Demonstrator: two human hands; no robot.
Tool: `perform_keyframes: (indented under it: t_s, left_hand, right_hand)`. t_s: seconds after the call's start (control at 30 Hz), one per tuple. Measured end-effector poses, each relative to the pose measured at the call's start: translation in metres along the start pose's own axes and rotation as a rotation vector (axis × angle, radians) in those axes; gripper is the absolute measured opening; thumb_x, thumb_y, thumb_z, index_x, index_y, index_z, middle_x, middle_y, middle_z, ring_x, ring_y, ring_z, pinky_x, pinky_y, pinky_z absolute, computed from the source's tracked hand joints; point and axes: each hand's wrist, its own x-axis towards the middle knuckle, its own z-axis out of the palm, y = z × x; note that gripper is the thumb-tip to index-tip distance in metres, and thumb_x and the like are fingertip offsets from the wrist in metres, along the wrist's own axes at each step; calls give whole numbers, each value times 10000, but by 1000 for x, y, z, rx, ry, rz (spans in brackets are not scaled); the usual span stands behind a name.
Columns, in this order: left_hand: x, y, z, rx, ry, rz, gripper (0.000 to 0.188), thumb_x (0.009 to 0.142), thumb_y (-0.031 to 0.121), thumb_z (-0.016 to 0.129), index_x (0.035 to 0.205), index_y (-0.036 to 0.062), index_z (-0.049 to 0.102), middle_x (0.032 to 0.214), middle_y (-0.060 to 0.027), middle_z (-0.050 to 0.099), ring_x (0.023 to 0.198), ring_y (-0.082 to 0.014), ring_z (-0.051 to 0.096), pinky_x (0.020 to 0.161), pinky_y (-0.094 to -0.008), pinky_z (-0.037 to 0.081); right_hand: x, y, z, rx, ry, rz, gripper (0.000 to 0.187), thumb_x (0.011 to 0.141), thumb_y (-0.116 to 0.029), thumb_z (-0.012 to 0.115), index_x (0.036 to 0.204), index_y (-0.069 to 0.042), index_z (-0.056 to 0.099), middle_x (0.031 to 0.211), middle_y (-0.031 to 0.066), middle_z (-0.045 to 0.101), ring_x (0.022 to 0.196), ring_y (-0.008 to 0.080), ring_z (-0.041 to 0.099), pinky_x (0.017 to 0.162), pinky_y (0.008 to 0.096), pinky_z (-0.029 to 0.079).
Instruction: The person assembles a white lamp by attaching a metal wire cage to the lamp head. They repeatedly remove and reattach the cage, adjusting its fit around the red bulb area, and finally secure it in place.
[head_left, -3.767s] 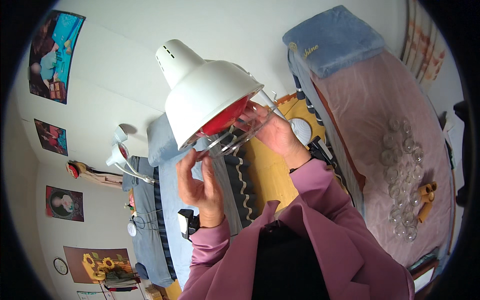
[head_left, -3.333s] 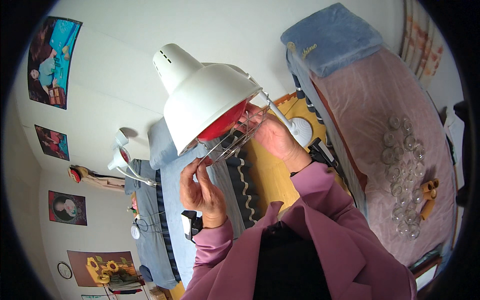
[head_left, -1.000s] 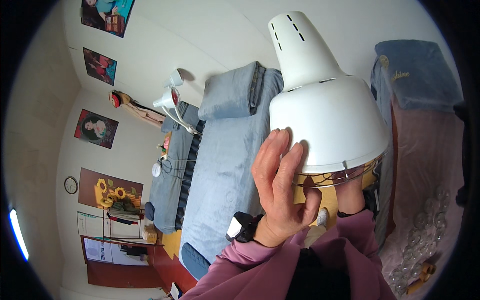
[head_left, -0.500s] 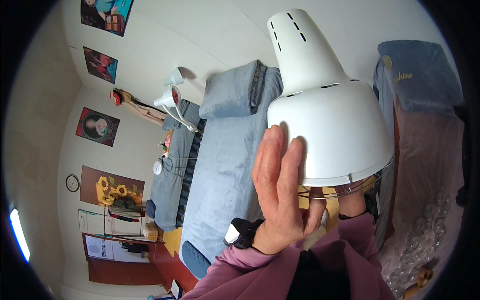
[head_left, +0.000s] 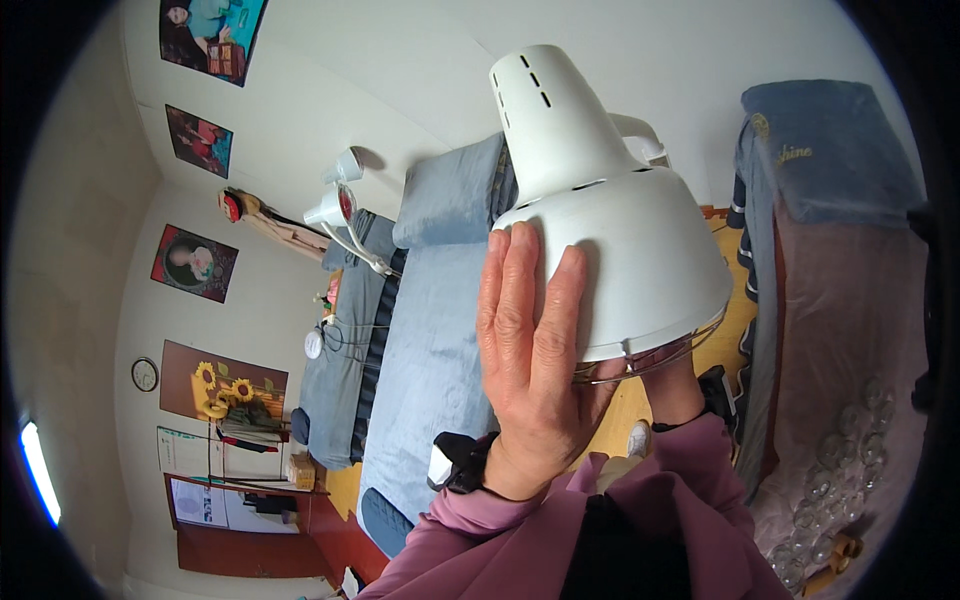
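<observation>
Wht lamp head (head_left: pixel 635 265) up front, seen btwn blue bed (head_left: pixel 435 330) & pink-sheeted bed (head_left: pixel 835 310). L hand (head_left: pixel 532 375): fingers flat on its side, thumb nr wire guard (head_left: pixel 690 345); clamped or not, can't tell. R hand (head_left: pixel 668 378) mostly hidden behind guard, grip unclear.

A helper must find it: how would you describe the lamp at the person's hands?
Start at the middle bed, covered in blue. Just right of it in the picture is the lamp, white, bell-shaped, narrowing upward. Unlike the far lamp, it is close up, with the left hand against it.
</observation>
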Motion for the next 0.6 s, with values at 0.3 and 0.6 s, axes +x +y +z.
perform_keyframes:
  t_s: [0.3,0.6]
  left_hand:
    - [-11,-5,-2,-68,8,-31,718,891,337,725,1447,-29,458,1517,-316,396,1424,-466,384,1150,-517,345]
    - [-34,2,-5,-79,54,-75,687,887,297,740,1432,-28,476,1503,-321,418,1405,-477,409,1163,-570,298]
  right_hand:
    - [-22,-10,10,-34,34,33,230,1040,-295,572,1193,-124,584,905,-73,590,754,34,579,727,185,511]
    - [-23,-16,16,32,118,16,201,1045,-287,537,1112,-119,624,806,-49,633,710,82,622,605,266,547]
